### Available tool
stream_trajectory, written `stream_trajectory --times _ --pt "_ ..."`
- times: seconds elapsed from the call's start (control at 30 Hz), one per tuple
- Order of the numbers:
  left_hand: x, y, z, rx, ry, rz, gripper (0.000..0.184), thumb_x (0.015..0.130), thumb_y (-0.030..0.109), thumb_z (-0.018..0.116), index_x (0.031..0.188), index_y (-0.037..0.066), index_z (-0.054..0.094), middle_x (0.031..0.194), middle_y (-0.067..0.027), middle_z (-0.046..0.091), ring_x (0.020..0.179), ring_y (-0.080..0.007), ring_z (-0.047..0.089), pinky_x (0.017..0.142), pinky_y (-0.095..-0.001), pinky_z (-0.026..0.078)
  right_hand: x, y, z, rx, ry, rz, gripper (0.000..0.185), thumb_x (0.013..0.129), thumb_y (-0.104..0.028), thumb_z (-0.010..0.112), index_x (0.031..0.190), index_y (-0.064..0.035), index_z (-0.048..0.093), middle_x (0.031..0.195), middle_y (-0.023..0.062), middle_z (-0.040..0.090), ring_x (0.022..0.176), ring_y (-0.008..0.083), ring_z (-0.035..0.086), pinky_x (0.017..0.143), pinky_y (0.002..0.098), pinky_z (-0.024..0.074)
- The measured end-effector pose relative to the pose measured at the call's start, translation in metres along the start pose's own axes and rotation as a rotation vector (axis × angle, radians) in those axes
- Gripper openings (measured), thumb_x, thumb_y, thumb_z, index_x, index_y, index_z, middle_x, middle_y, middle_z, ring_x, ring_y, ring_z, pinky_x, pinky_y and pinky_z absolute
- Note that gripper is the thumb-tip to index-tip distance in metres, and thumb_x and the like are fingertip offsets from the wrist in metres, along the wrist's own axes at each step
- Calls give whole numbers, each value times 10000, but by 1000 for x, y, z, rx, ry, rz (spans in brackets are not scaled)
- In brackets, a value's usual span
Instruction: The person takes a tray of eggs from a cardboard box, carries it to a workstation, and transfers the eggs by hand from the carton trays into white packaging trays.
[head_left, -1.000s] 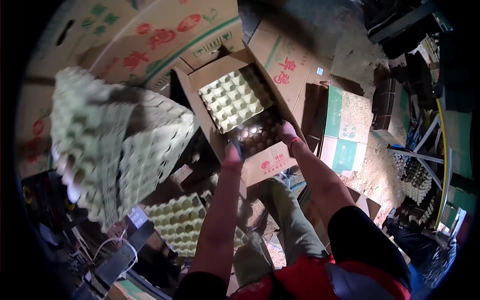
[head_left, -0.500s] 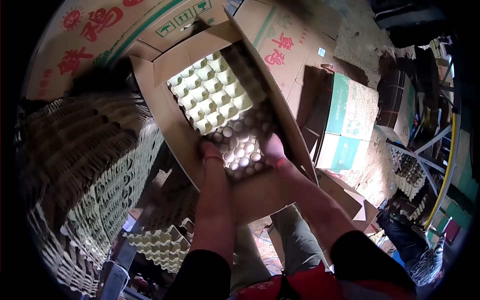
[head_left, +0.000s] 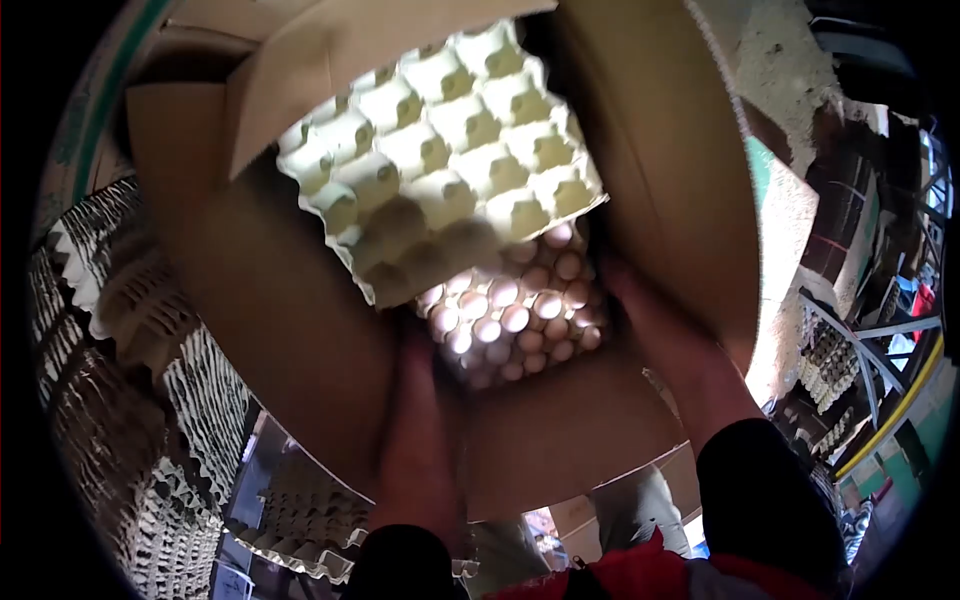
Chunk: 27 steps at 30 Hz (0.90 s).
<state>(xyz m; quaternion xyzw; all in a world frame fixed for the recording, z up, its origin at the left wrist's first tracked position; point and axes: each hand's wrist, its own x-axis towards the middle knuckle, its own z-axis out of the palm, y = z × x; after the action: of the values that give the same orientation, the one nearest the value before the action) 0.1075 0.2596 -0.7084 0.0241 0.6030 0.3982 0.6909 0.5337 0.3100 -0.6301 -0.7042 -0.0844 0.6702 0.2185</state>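
Deep inside a tall cardboard box [head_left: 290, 330], a tray of brown eggs [head_left: 515, 320] sits between my two hands. My left hand [head_left: 414, 335] is at the tray's left side, its fingers mostly hidden in shadow. At the right side, my right hand [head_left: 622, 284] reaches down between the tray and the box wall, fingertips out of sight. Both hands appear closed on the tray's edges. Beside the eggs, toward the far end of the box, a pale pulp egg tray [head_left: 450, 130] faces up with bare cups and stands higher, overlapping the eggs' far edge.
Tall stacks of pulp egg trays [head_left: 110, 370] stand left of the box, with more trays [head_left: 310, 520] below. Cardboard flaps [head_left: 390, 50] fold out at the far end. A metal frame with a yellow tube [head_left: 895, 405] and other cartons are at the right.
My head has come closer over the box, so the box and trays look larger. My hands and the egg-filled tray have gone deeper into the box, below the pale tray's level.
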Motion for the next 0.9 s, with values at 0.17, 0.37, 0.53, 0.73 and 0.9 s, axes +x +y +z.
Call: stream_trajectory --times 0.17,0.37,0.53,0.73,0.9 --pt "-9 14 24 -4 47 -11 544 1059 434 372 1458 67 416 1392 -73 511 1254 -237 504 1066 -384 429 7 -5 13 111 -98 19 451 1035 -376 412 1333 -71 559 1297 125 599 1156 239 548 1007 361 443" --pt "-42 51 63 -76 -5 -133 571 1046 474 375 1464 87 425 1398 -80 530 1265 -268 522 1068 -415 447 -19 -37 32 222 -190 4 479 1038 -417 409 1349 -86 560 1330 109 592 1182 224 540 1024 342 440" --pt "-114 62 63 1 58 -81 565 1045 469 377 1487 118 409 1462 -69 488 1318 -258 486 1104 -411 419 -75 -48 29 390 -326 -26 459 1042 -385 432 1346 -65 561 1317 84 604 1188 194 543 1024 320 442" --pt "-201 107 91 51 25 -96 564 1046 467 378 1488 120 406 1458 -68 491 1313 -254 489 1097 -409 424 -206 -68 17 514 -326 -131 436 1038 -340 468 1329 -32 567 1286 70 625 1184 183 555 1025 314 446" --pt "-300 157 122 189 -74 -114 562 1046 466 379 1489 121 404 1455 -67 493 1310 -251 491 1091 -407 428 -364 -126 19 561 -214 -156 495 1031 -379 495 1374 -23 525 1335 85 598 1213 205 554 1074 336 424"
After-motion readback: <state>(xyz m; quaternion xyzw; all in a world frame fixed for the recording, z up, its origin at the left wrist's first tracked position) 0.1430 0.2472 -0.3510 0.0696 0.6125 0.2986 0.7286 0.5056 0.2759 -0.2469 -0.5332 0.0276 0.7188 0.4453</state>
